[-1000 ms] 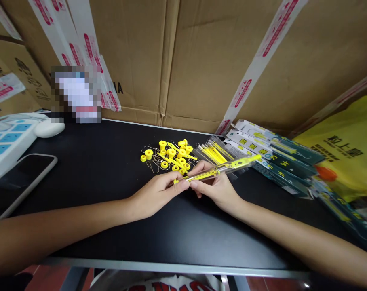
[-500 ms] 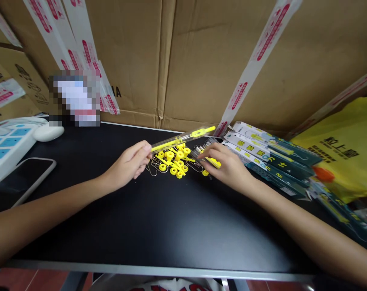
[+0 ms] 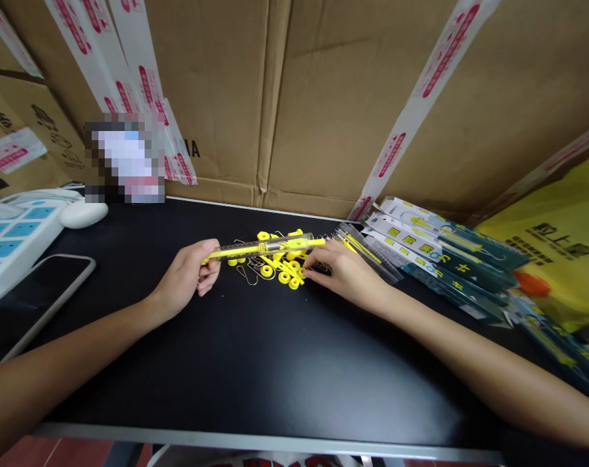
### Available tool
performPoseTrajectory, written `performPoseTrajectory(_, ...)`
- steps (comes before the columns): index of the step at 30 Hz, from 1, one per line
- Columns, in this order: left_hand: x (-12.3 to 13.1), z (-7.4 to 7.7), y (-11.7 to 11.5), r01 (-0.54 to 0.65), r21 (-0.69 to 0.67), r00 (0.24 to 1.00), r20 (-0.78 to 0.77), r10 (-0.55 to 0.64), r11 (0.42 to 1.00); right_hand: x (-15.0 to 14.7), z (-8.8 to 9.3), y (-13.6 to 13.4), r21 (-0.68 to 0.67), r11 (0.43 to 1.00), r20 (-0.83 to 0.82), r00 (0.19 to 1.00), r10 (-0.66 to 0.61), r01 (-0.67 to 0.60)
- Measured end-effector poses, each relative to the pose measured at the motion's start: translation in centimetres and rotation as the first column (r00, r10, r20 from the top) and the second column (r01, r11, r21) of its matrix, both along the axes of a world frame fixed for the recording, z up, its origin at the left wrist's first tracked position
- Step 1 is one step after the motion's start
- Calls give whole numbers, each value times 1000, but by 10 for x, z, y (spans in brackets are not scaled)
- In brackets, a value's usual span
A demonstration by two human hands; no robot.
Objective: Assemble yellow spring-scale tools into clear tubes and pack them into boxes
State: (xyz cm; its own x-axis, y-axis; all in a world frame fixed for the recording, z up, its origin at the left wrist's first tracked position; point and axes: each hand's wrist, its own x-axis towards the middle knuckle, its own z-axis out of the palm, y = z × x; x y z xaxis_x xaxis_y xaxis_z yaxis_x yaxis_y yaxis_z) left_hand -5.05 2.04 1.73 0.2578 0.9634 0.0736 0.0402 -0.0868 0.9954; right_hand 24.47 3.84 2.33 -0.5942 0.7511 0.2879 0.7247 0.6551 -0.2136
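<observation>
My left hand (image 3: 187,272) is closed around one end of a clear spring scale tube (image 3: 275,245) with a yellow rod and a spring inside. The tube is held nearly level above a loose pile. Its far end, where yellow sticks out, comes close to my right hand (image 3: 337,267). The right thumb and fingertips pinch at a small yellow ring-shaped cap (image 3: 301,274) on the pile's right edge; fingers partly hide it. In the pile lie several yellow caps (image 3: 266,271), yellow sticks and wire hooks (image 3: 247,276).
Beyond my right hand lie clear tubes with yellow rods (image 3: 367,250) and several printed boxes (image 3: 435,259). A yellow bag (image 3: 547,240) stands at right. At left are a phone (image 3: 36,305), a power strip (image 3: 22,237) and a white mouse-like object (image 3: 84,213). Large cartons (image 3: 324,104) stand behind.
My left hand has drawn the tube left and brought it level. My right hand has moved left and down from near the clear tubes to the caps. The view has shifted slightly.
</observation>
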Motion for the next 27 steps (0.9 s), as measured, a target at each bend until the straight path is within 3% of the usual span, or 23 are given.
performPoseTrajectory(4, 0, -1, 0, 2, -19, 1000, -29, -2, 1000, 7, 4, 0, -179, 984, -315, 947, -68, 11)
performPoseTrajectory(7, 1, -1, 1, -3, -55, 1000, -10, 2, 998, 10, 15, -3, -396, 914, -586, 791, -176, -89)
performPoseTrajectory(9, 1, -2, 2, -2, -81, 1000, 13, 3, 997, 10, 22, -5, -456, 875, -668, 712, -215, -164)
performPoseTrajectory(16, 2, -2, 1, 23, -108, 999, 31, -20, 994, 6, 26, -9, -470, 857, -720, 653, -234, -212)
performPoseTrajectory(27, 2, -4, 2, 43, -116, 999, -2, -44, 992, 0, 27, -17, -461, 856, -723, 658, -210, -234)
